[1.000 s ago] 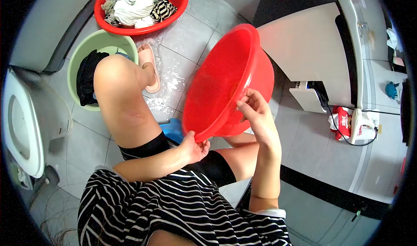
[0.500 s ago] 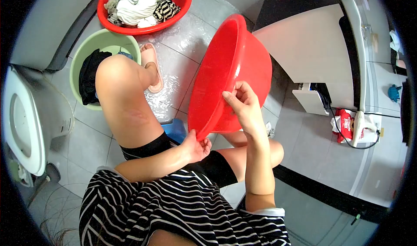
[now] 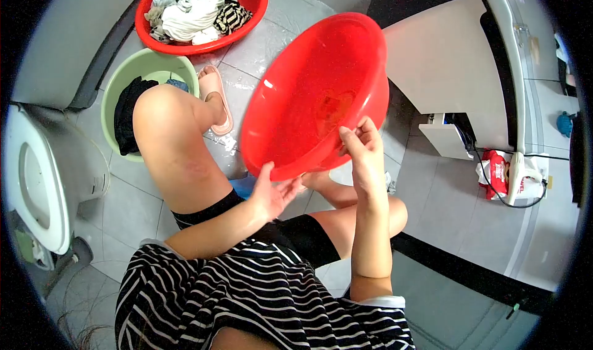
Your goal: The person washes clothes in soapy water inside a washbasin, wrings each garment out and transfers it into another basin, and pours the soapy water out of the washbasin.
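A large red basin (image 3: 302,96) is held tilted in front of me, its inside showing. My right hand (image 3: 363,145) grips its right rim, thumb and fingers pinched there. At the near lower edge, my left hand (image 3: 272,192) has its fingers spread, with the thumb against the rim. Beyond my bent knee stands a green basin (image 3: 188,72) holding dark clothes (image 3: 126,112). A second red basin (image 3: 204,46), full of light and striped clothes (image 3: 193,17), rests at the top left.
A white toilet (image 3: 58,189) is at the left. On the right are a white cabinet (image 3: 448,66) with an open drawer (image 3: 443,141), a red-and-white packet (image 3: 494,174) and a corded white device (image 3: 516,180). Wet floor tiles (image 3: 259,47) lie beyond my foot.
The held basin has turned so more of its inside faces me. My left hand has opened from its grip on the rim, while my right hand has shifted slightly right.
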A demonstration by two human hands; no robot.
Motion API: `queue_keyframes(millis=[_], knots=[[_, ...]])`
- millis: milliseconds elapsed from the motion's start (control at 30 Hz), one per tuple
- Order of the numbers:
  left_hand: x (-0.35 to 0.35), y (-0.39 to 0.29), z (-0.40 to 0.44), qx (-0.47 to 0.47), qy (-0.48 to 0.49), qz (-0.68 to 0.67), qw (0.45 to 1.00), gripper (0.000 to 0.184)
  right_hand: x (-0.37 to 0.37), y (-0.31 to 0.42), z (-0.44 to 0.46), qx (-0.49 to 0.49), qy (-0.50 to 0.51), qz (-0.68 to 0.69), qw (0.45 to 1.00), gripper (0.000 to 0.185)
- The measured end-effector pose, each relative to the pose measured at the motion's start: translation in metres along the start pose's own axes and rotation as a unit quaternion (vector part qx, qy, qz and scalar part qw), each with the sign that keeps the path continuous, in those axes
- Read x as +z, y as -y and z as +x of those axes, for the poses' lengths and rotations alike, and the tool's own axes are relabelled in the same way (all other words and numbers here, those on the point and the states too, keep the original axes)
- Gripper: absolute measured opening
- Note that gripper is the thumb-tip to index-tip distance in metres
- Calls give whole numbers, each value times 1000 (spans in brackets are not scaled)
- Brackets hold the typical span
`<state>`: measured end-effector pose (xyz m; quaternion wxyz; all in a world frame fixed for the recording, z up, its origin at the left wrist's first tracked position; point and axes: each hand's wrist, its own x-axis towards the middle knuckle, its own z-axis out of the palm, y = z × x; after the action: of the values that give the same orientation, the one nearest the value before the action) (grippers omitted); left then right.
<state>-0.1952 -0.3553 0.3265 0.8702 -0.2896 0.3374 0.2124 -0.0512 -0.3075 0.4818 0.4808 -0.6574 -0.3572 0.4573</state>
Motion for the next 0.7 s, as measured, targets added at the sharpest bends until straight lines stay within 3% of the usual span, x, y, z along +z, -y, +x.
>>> queue_keyframes(millis=[100, 200, 400, 533, 600, 700], knots=[[6, -16, 12, 146, -21, 54, 988, 51, -21, -27, 9, 28, -20, 7, 999, 10], [14, -21, 10, 181, -53, 113, 976, 46, -28, -42, 10, 72, -53, 60, 994, 18], [4, -12, 32, 208, -45, 88, 973, 45, -29, -52, 4, 95, -76, 132, 984, 17], [0, -3, 18, 209, -37, 97, 972, 48, -29, -59, -13, 84, -90, 98, 988, 23], [-10, 0, 17, 201, -79, 100, 971, 49, -28, -61, -30, 114, -85, 31, 989, 19], [-25, 5, 21, 194, -114, 89, 970, 48, -24, -79, -45, 84, -100, 66, 989, 20]])
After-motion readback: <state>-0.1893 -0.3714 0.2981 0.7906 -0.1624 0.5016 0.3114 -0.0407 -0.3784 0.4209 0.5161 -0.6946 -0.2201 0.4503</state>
